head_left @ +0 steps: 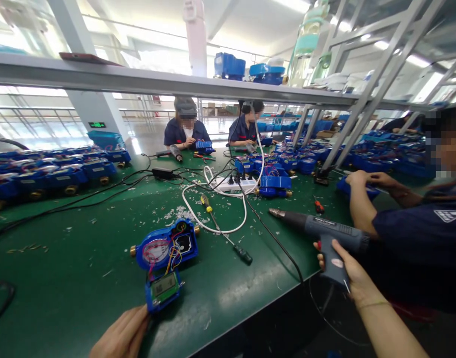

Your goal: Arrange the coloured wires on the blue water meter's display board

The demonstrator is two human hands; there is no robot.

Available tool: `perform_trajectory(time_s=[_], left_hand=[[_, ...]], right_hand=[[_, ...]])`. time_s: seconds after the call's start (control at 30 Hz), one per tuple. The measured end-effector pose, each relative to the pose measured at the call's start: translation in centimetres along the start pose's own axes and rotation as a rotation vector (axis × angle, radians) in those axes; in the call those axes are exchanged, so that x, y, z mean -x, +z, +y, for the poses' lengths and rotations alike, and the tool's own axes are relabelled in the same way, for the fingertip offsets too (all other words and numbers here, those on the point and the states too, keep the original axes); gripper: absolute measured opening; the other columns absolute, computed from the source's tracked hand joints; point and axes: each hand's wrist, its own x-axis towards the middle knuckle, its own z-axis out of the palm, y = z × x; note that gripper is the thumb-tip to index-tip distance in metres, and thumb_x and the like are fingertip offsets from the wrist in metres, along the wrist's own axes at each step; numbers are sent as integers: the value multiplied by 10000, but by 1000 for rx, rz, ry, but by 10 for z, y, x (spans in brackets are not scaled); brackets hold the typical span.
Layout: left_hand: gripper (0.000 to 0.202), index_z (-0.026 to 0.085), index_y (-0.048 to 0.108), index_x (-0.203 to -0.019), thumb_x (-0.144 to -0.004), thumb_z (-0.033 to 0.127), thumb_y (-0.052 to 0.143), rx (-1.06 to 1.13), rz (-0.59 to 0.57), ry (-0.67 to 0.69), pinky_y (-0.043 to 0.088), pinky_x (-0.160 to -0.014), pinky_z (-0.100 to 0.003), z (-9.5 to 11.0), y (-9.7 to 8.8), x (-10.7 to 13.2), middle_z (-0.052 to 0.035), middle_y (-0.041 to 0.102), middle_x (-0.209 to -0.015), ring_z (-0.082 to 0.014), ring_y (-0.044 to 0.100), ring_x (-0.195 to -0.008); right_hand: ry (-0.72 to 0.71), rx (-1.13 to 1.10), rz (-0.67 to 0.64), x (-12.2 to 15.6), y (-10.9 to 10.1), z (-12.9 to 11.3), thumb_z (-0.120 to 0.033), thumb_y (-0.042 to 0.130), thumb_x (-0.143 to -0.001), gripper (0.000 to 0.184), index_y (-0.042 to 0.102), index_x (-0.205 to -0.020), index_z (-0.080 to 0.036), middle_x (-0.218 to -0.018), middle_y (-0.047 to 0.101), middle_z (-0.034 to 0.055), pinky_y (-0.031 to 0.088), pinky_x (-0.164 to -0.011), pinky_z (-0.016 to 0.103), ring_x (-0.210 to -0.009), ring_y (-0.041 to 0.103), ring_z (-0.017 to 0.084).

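My right hand [345, 271] is wrapped round the grip of a grey heat gun [321, 229], whose nozzle points left over the green table [75, 268]. My left hand [123, 335] rests at the near table edge, its fingertips touching a small blue display lid [163, 289]. Coloured wires join that lid to an opened blue water meter [166, 245] with brass ends, lying just behind it. How the left fingers are set is partly hidden.
A yellow-handled screwdriver [222, 228] and a white cable [213, 199] lie behind the meter. A power strip [233, 185] sits mid-table. Rows of blue meters [49, 176] line the left. A person in dark blue [418, 223] sits at right; two others sit opposite.
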Motion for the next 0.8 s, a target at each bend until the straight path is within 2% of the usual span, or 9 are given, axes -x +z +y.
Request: perform_trajectory(time_s=[0.13, 0.23, 0.37, 0.43, 0.5, 0.57, 0.63, 0.7, 0.8], left_hand=[[403, 170, 672, -995, -1060, 390, 340, -27, -25, -19, 609, -620, -174, 3, -2, -1, -40, 772, -790, -146, 761, -640], [396, 175, 675, -1003, -1058, 395, 349, -20, -49, -51, 611, -641, -184, 5, -2, 0, -41, 772, -818, -151, 764, -674], [374, 169, 675, -1026, -1055, 389, 374, 14, -64, -91, 607, -668, -191, 6, -1, 1, -45, 765, -841, -150, 759, -701], [367, 169, 675, -1030, -1056, 382, 377, 27, -69, -105, 604, -669, -196, 7, 0, 2, -46, 759, -838, -148, 753, -699], [359, 170, 676, -1017, -1056, 373, 383, 45, -79, -129, 602, -669, -202, 8, 0, 2, -48, 753, -836, -148, 747, -698], [350, 169, 679, -1004, -1054, 362, 391, 70, -95, -159, 602, -668, -208, 9, -1, 2, -54, 750, -840, -151, 743, -707], [337, 168, 683, -998, -1050, 350, 403, 98, -115, -191, 603, -666, -216, 12, -3, 0, -62, 750, -845, -158, 741, -720], [318, 171, 686, -1001, -1046, 323, 409, 126, -147, -221, 604, -667, -226, 15, -5, -2, -67, 750, -848, -163, 737, -729], [285, 176, 683, -978, -1036, 263, 419, 159, -175, -210, 601, -659, -239, 18, -8, -5, -67, 751, -831, -166, 727, -712]], right_hand=[[-46, 243, 29, -34, 8, 4, -315, 593, -1052, 199, 633, -1049, -120, -926, 660, 39, 580, -650, 289, -730, 660, 156], [-168, 486, 91, -48, 8, -8, -279, 658, -1006, 153, 650, -1005, -126, -965, 658, 45, 570, -811, 390, -854, 662, 199], [-547, 750, 240, -43, 17, -15, -360, 743, -903, 268, 650, -1030, -144, -1212, 603, 116, 320, -1099, 587, -1229, 501, 324], [-756, 811, 166, -30, 38, -4, -493, 700, -883, 423, 642, -1122, -150, -1254, 588, 137, 312, -1103, 577, -1218, 505, 332], [-893, 862, -51, -13, 69, 18, -608, 623, -882, 534, 650, -1178, -165, -1145, 649, 116, 411, -1039, 521, -1062, 601, 296], [-974, 896, -268, 3, 105, 45, -631, 555, -929, 531, 665, -1168, -170, -1109, 670, 110, 447, -1008, 483, -1047, 612, 275], [-1016, 915, -392, 12, 137, 68, -597, 536, -975, 493, 654, -1169, -160, -1110, 663, 110, 469, -960, 482, -1056, 602, 273], [-1030, 921, -445, 15, 159, 85, -542, 542, -999, 433, 645, -1168, -156, -1076, 652, 104, 481, -920, 482, -1026, 600, 273], [-1020, 875, -413, 16, 174, 97, -400, 479, -1033, 363, 574, -1284, -156, -1020, 613, 99, 496, -880, 488, -965, 598, 274]])
